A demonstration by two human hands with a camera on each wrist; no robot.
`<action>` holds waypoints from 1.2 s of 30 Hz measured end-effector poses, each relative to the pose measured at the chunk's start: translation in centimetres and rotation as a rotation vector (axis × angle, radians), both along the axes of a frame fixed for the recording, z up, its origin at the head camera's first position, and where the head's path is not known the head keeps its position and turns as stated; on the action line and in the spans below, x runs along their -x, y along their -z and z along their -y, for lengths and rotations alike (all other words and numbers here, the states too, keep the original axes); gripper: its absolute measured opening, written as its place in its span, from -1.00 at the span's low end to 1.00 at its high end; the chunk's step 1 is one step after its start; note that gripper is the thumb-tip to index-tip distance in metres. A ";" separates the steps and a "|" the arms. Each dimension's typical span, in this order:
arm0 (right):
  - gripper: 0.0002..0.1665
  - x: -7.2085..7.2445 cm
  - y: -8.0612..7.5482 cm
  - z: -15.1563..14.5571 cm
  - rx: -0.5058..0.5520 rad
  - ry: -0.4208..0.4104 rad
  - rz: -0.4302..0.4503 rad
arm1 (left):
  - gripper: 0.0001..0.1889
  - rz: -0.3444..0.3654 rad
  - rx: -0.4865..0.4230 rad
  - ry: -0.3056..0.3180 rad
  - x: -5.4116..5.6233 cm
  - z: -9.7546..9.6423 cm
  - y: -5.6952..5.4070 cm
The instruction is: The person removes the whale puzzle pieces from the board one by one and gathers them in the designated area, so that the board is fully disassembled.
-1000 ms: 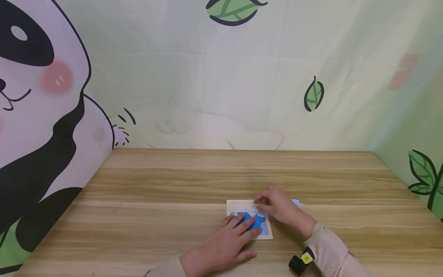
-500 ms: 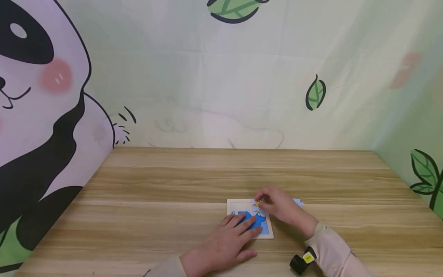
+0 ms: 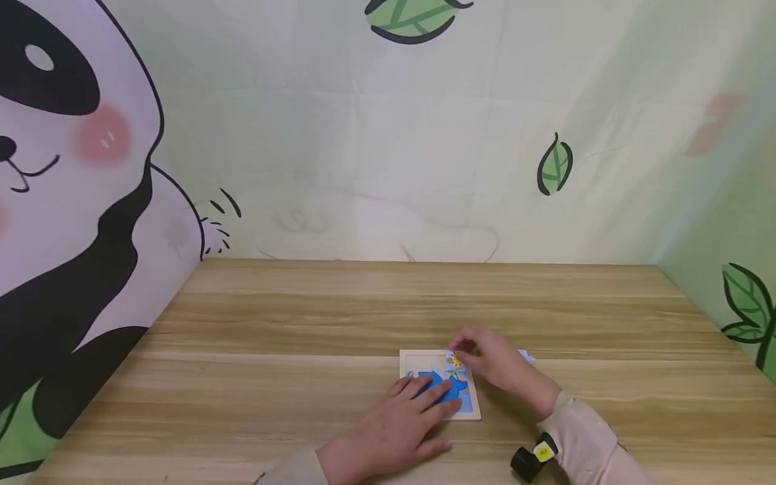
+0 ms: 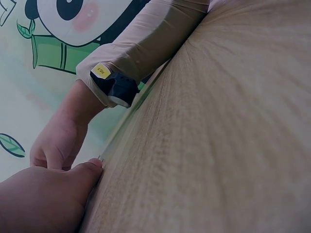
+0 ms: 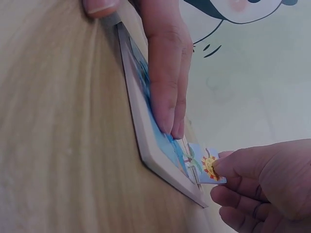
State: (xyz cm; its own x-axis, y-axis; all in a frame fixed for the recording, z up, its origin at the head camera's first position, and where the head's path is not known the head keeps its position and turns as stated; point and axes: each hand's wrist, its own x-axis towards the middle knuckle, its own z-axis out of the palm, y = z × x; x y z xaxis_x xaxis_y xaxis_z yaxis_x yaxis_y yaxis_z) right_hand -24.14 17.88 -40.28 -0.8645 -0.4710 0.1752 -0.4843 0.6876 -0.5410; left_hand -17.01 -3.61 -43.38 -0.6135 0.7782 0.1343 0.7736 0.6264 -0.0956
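A small jigsaw puzzle in a pale wooden frame tray (image 3: 475, 409) lies on the table, its picture showing blue shapes. My left hand (image 3: 394, 428) rests on it with fingers spread and straight. At the tray's far right corner, my right hand (image 3: 500, 369) pinches a puzzle piece (image 5: 209, 165) with a yellow sun between thumb and fingers. The right wrist view shows this piece tilted, its lower edge right at the pieces in the tray (image 5: 141, 136). In the left wrist view, the left thumb (image 4: 87, 170) lies at table level and hides the puzzle.
Another light-blue puzzle piece (image 3: 526, 354) lies on the table beyond the right hand, partly hidden by it. A black wrist camera (image 3: 530, 461) sits at the right sleeve. Behind the wooden table (image 3: 273, 323) stands a wall printed with a panda and leaves.
The right fingers have shifted very slightly right and the sun on the pinched piece shows more fully. The left hand stays in place on the puzzle.
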 end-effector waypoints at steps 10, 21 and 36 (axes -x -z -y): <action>-0.90 0.2 -0.2 -0.5 0.076 -0.022 0.064 | -0.40 0.012 -0.005 0.003 0.0 0.0 0.2; -0.89 0.4 -1.0 -1.2 0.123 -0.054 0.116 | -0.41 0.000 -0.017 0.009 0.0 0.1 0.1; -0.89 0.6 -2.5 -3.3 0.119 -0.004 0.116 | -0.41 0.004 -0.025 0.018 -0.1 0.2 -0.1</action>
